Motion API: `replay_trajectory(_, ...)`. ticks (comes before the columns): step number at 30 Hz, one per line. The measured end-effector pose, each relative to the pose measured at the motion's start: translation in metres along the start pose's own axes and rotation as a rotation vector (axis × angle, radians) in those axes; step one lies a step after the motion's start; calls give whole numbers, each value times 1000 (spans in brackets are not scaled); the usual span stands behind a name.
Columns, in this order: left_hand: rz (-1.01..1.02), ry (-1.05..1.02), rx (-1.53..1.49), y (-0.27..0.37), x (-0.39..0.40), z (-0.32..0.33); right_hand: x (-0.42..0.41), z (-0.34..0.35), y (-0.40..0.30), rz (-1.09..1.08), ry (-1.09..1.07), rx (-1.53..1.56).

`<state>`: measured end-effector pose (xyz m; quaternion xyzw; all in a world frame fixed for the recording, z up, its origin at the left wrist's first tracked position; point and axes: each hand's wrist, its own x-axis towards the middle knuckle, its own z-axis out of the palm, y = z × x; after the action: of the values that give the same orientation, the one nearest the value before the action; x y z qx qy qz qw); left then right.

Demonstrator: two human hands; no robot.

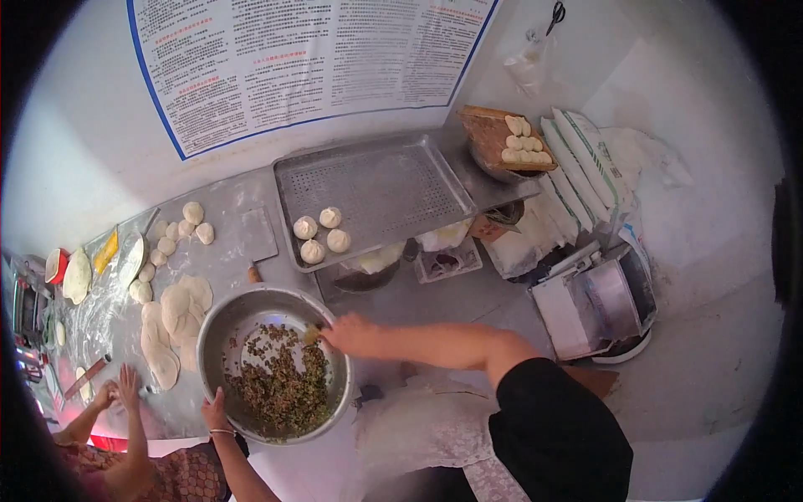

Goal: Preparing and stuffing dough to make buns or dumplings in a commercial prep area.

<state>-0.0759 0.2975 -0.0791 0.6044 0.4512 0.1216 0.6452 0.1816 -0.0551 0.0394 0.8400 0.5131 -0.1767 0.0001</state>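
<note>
A large metal bowl [210, 351] holds chopped green and brown filling [282, 389], heaped towards its near side. My left hand [215, 411], with a bracelet at the wrist, grips the bowl's near left rim. At the right inside wall, my right hand [351, 336] is closed on a yellowish utensil [312, 334], whose kind I cannot tell. Left of the bowl lie flattened sheets of dough [160, 351] on the floured metal table [241, 194]. Small dough balls [193, 213] sit farther back. Several pleated buns [312, 251] rest in the front left corner of a perforated metal tray [376, 241].
At the lower left, a co-worker's hands [119, 389] work near a rolling pin [86, 376]. A dough scraper [258, 235] lies behind the bowl. At back right are a wooden board with dough pieces [486, 135] and stacked sacks [583, 166]. A metal machine [596, 307] stands right.
</note>
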Motion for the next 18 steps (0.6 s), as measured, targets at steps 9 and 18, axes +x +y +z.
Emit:
replay_trajectory(9,-275,-26,-484,-57,-97,1,-82,-30,-22,-118,-43,377)
replay_trajectory(18,-468,-60,-619,-50,-163,30,-93,11,23,-86,1,349)
